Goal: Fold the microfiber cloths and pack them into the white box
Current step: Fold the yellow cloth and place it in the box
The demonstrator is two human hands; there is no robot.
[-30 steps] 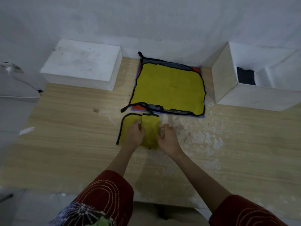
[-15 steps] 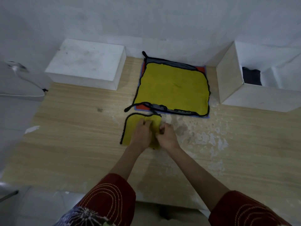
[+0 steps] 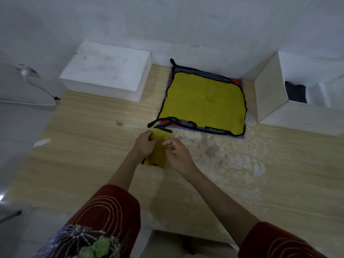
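Two bare hands working over a wide wooden table [image 3: 78, 164], its pale top lying worn and flaking toward the right. Standing against the far wall at the left: a closed white block-shaped box [image 3: 106, 79]. Sitting at the far right with its top open: the white box [image 3: 270, 97], already holding something dark and folded [image 3: 296, 91] inside. Lying flat between the two boxes: a stack of microfiber cloths [image 3: 202, 103], a yellow one with black trim showing on top, grey, red and blue edges peeking out underneath. Resting just in front of that stack, near its left corner: a folded yellow cloth [image 3: 158, 151], now reduced to a narrow strip running toward the table's near side, black edging showing at its far end. Gripping the strip's left edge: the left hand [image 3: 144, 144], fingers curled closed around the fabric near the far end. Hovering at the strip's right edge: the right hand [image 3: 178, 153], fingers half-curled and loosely spread, fingertips touching or nearly touching the cloth; blurred, so impossible to tell whether actually pinching it. Showing at the bottom of the view: dark red sleeves with stitched curved lines [image 3: 111, 211], and a patterned garment beneath the left arm.
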